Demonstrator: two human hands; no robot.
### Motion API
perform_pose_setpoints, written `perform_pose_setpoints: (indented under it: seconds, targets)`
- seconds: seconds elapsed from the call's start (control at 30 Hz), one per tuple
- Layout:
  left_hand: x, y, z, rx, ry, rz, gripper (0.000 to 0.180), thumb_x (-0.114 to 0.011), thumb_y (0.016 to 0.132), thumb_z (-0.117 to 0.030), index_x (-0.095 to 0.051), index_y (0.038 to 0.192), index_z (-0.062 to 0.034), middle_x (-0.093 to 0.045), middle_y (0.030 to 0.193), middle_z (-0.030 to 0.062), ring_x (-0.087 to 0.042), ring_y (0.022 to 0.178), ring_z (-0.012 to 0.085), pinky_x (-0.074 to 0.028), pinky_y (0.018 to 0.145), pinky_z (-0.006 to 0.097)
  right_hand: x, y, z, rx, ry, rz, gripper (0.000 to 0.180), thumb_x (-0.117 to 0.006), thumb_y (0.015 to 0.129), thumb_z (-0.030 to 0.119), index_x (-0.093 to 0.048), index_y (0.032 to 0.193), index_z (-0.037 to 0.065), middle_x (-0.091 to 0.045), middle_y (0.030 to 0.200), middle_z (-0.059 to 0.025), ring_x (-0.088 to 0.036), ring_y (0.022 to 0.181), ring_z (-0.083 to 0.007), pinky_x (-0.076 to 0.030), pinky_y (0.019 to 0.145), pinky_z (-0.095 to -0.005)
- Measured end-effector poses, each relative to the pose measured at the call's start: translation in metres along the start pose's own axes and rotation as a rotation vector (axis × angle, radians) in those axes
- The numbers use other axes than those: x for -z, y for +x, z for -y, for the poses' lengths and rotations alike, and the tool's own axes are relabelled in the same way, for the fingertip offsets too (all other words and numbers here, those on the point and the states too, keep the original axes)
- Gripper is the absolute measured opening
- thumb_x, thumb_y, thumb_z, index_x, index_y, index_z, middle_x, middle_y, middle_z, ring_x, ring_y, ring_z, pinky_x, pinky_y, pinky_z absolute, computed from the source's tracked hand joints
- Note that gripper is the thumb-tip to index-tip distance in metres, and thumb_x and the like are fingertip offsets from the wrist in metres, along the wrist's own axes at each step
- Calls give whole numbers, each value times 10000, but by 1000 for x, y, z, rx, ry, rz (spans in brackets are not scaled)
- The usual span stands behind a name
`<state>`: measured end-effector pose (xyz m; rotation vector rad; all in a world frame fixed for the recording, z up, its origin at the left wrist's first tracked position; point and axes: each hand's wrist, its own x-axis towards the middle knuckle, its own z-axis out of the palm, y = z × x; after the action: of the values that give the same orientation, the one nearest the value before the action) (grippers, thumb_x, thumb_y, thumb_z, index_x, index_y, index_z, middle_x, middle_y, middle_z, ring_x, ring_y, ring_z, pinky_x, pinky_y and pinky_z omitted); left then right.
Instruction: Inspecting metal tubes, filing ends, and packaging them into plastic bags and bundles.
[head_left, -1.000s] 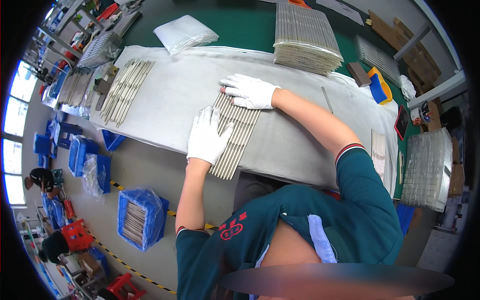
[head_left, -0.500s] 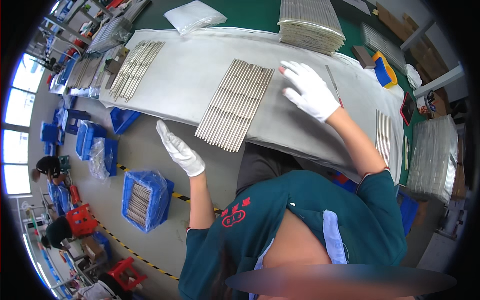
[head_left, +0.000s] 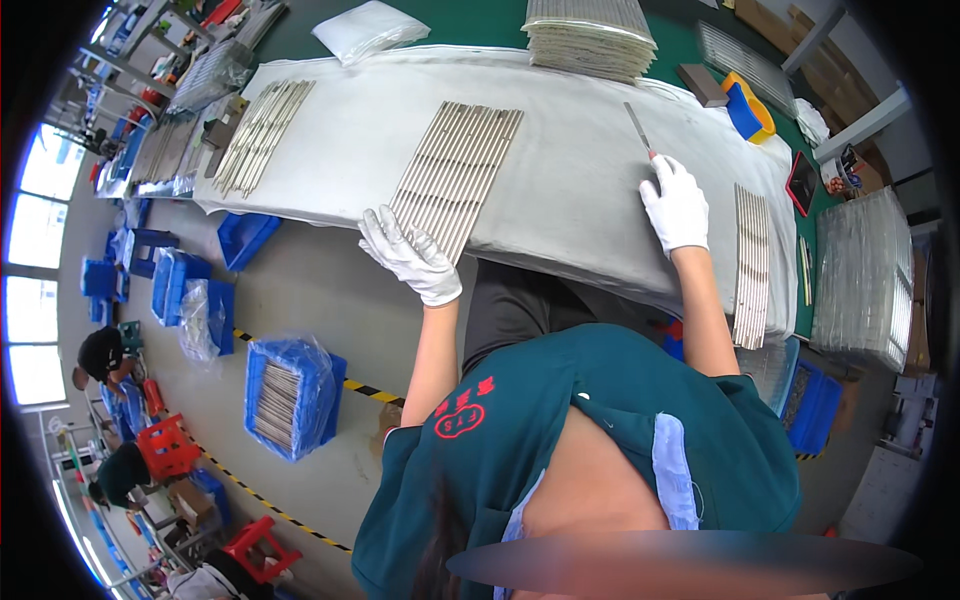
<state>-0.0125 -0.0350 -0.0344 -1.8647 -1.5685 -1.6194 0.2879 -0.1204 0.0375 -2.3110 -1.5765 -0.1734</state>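
Note:
A row of thin silvery metal rods (head_left: pixel 455 165) lies side by side on the white-covered table in front of me. My left hand (head_left: pixel 410 258), in a white glove, is at the near left ends of these rods with its fingers stretched out; it covers some of the ends. My right hand (head_left: pixel 678 207), gloved too, is at the right on the cloth, its fingers closed over the handle of a slim metal tool (head_left: pixel 637 127). The blade points away from me, and only a bit of red handle shows.
More rods lie at the left (head_left: pixel 265 135) and right (head_left: pixel 751 265). A stack of clear trays (head_left: pixel 590 45), a plastic bag (head_left: pixel 370 30), a brown block (head_left: pixel 702 85) and a blue-yellow holder (head_left: pixel 748 108) stand at the back. A blue crate (head_left: pixel 335 400) of rods is on the floor.
My right hand has moved right and closed over the tool's handle. My left hand has come in from the left to the near ends of the middle rods.

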Motion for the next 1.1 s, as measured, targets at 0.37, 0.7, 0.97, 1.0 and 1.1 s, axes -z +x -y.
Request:
perform_pose_setpoints:
  seconds: [0.37, 0.7, 0.97, 1.0, 1.1]
  targets:
    - [48, 25, 33, -53, 51, 1, 392, -387, 940, -230, -440, 1246, 9, -421, 1289, 195, -383, 1205, 378, -321, 1005, 458, 6, 32, 1, -271, -73, 314, 356, -497, 814, 285, -535, 1149, 170, -563, 1066, -131, -564, 960, -310, -451, 803, -423]
    - [34, 70, 26, -215, 48, 282, 494, -586, 826, -220, -441, 1255, -23, -452, 1267, 172, -373, 1215, 357, -284, 1015, 453, 27, 39, 7, -182, -99, 472, 327, -488, 753, 239, -598, 1029, 101, -621, 984, -150, -591, 910, -316, -453, 805, -380]
    - [-38, 83, 6, -357, 309, 885, 657, -365, 851, -542, -421, 1274, -42, -422, 1295, 173, -343, 1226, 337, -219, 1021, 455, 2, 10, 1, -180, 385, 230, 391, -479, 785, 274, -530, 1144, 128, -618, 902, -155, -585, 842, -337, -447, 765, -381]
    - [-42, 81, 4, -388, 310, 914, 639, -367, 851, -538, -414, 1286, -72, -410, 1307, 166, -341, 1226, 338, -225, 1016, 459, 1, 10, 4, -175, 377, 232, 391, -479, 785, 274, -530, 1144, 128, -618, 902, -155, -585, 842, -337, -447, 765, -381]
    - [-47, 76, 3, -428, 300, 973, 586, -361, 855, -529, -406, 1310, -162, -382, 1332, 155, -332, 1231, 343, -240, 1005, 471, -10, 10, 23, -183, 565, 87, 462, -463, 807, 273, -448, 1267, 230, -613, 933, -170, -587, 829, -350, -452, 748, -392]
